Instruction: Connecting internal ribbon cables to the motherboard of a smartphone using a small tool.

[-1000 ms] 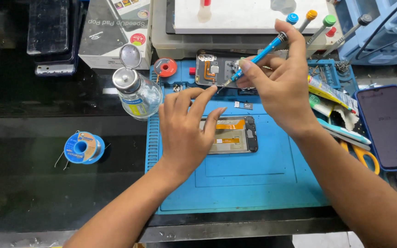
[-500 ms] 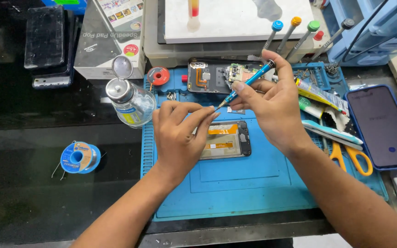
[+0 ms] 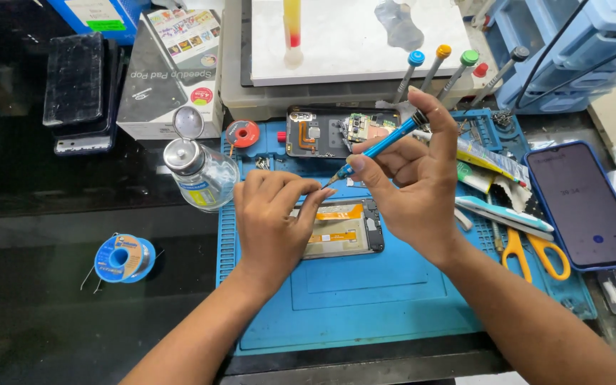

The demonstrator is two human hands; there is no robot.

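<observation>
Head view: right hand (image 3: 415, 189) tilts blue screwdriver (image 3: 379, 148), tip lower-left.

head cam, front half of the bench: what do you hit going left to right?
Blue wire spool → left hand resting on the opened phone frame → right hand holding the blue screwdriver → yellow-handled scissors → dark phone in a blue case. All but the spool lie on or beside the blue work mat.
</observation>
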